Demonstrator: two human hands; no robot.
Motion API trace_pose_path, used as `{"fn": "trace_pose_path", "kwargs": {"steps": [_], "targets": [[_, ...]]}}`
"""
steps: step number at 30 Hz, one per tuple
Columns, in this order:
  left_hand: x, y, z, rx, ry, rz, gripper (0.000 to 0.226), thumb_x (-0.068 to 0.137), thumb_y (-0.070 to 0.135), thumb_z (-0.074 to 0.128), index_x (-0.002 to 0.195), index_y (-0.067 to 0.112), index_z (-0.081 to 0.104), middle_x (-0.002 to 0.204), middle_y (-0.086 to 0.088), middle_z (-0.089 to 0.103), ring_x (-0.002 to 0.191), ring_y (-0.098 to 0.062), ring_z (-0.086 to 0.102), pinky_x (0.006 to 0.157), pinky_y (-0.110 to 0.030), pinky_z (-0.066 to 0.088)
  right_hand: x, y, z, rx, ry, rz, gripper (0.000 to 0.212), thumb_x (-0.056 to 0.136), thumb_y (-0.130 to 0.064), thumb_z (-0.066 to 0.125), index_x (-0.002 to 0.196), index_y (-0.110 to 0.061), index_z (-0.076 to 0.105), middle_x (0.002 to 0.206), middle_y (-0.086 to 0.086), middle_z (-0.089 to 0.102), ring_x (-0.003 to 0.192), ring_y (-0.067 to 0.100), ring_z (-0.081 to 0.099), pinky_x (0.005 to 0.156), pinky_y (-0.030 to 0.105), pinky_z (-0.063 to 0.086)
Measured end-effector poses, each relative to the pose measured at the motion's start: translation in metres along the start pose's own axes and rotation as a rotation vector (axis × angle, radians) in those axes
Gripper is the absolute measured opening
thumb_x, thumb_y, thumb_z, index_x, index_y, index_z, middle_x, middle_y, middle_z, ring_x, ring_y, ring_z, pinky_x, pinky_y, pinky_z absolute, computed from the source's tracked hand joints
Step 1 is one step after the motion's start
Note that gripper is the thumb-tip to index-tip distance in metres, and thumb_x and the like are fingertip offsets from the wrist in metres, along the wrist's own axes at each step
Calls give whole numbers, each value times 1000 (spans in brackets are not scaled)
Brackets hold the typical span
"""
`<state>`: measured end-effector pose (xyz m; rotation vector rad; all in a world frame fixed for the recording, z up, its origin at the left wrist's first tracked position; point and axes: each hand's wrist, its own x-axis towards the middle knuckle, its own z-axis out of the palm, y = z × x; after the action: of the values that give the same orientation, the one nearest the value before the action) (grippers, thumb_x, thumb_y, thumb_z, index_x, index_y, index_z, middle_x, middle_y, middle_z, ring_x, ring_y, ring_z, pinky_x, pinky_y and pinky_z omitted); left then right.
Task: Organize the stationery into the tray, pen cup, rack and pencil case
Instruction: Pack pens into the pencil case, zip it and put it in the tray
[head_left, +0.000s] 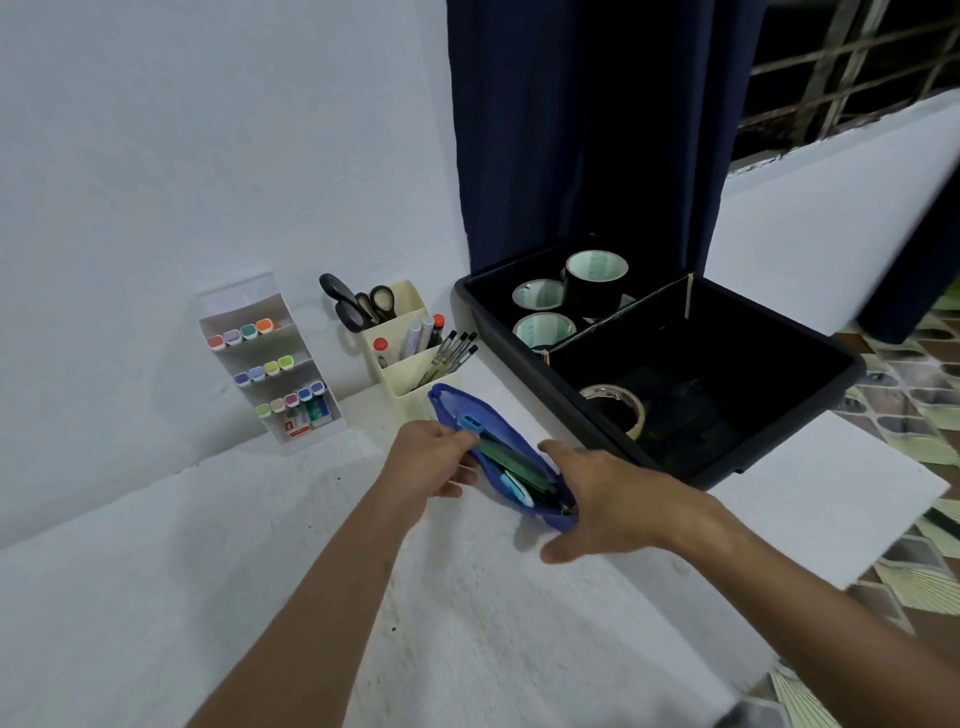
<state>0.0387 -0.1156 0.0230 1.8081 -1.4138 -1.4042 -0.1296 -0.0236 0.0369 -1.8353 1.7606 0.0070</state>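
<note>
Both hands are on the blue pencil case (457, 410), which lies open on the white counter (156, 571) just in front of the cream pen cup (410, 364). The left hand (431, 460) pinches the case's near edge with curled fingers, while the right hand (597, 499) curls round its lower end; whether it grips tight or only cups it, I cannot tell. Inside the case show dark green items and a light blue piece. The pen cup holds scissors (358, 304), markers and black pens. To its left, the clear rack (270, 358) stands against the wall with coloured markers in rows. To the right sits the black tray (779, 415), holding rolls of tape (595, 278) in its far compartment and another roll in the near one.
</note>
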Motion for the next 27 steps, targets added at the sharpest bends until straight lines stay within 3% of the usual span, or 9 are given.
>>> {"fn": "trace_pose_path", "kwargs": {"steps": [4, 6, 8, 10, 12, 17, 21, 25, 27], "targets": [[1, 4, 1, 196, 118, 168, 18, 88, 25, 60, 89, 9, 67, 84, -9, 71, 68, -19, 67, 65, -35, 58, -3, 9, 7, 130, 170, 23, 34, 82, -19, 68, 114, -20, 56, 98, -1, 60, 82, 14, 61, 73, 30, 58], [-1, 10, 1, 274, 197, 294, 12, 87, 26, 60, 88, 16, 66, 84, -3, 70, 78, -20, 67, 74, -36, 57, -2, 10, 6, 168, 319, -22, 19, 83, -8, 60, 100, -17, 62, 86, 1, 61, 75, 17, 60, 66, 30, 54], [-12, 20, 3, 304, 205, 436, 10, 88, 22, 58, 95, 19, 64, 83, 5, 64, 79, -12, 62, 70, -25, 50, -2, 9, 5, 212, 454, -68, 12, 85, -8, 57, 91, -15, 64, 78, 1, 62, 69, 19, 59, 61, 33, 51], [-23, 31, 6, 291, 126, 568, 10, 88, 19, 58, 92, 21, 66, 78, 9, 64, 73, -8, 61, 65, -19, 47, -3, 7, 2, 304, 569, -93, 8, 89, -14, 60, 93, -17, 66, 79, -4, 62, 70, 13, 59, 60, 28, 52], [-34, 42, 8, 259, 13, 635, 13, 89, 22, 59, 83, 27, 69, 75, 11, 67, 73, -10, 65, 68, -25, 54, -2, 5, -4, 398, 660, -118, 11, 89, -19, 64, 99, -16, 67, 84, -8, 61, 78, 8, 59, 63, 20, 51], [-50, 55, 6, 280, -187, 726, 21, 88, 42, 62, 92, 26, 76, 79, 7, 73, 74, -5, 69, 69, -22, 56, -2, 4, -9, 663, 750, -197, 16, 87, -25, 67, 101, -20, 71, 91, -11, 70, 87, 8, 67, 72, 25, 57], [-50, 60, 6, 288, -117, 780, 12, 82, 34, 71, 91, 27, 75, 81, -1, 73, 76, -16, 68, 67, -22, 55, -2, 1, -8, 723, 807, -255, 18, 87, -28, 65, 102, -20, 72, 89, -12, 72, 87, 9, 68, 73, 26, 58], [-51, 59, 14, 247, -18, 814, 3, 85, 26, 69, 83, 25, 70, 78, 3, 69, 73, -10, 65, 64, -14, 52, 1, 2, -9, 729, 821, -263, 20, 86, -27, 66, 103, -19, 72, 88, -15, 71, 83, 1, 68, 68, 19, 55], [-48, 57, 19, 300, 86, 893, 10, 86, 26, 67, 78, 20, 68, 76, 2, 64, 69, -9, 60, 61, -10, 46, 2, 1, -9, 704, 837, -276, 20, 87, -26, 67, 104, -18, 72, 87, -16, 70, 79, -3, 66, 65, 13, 51]]}}
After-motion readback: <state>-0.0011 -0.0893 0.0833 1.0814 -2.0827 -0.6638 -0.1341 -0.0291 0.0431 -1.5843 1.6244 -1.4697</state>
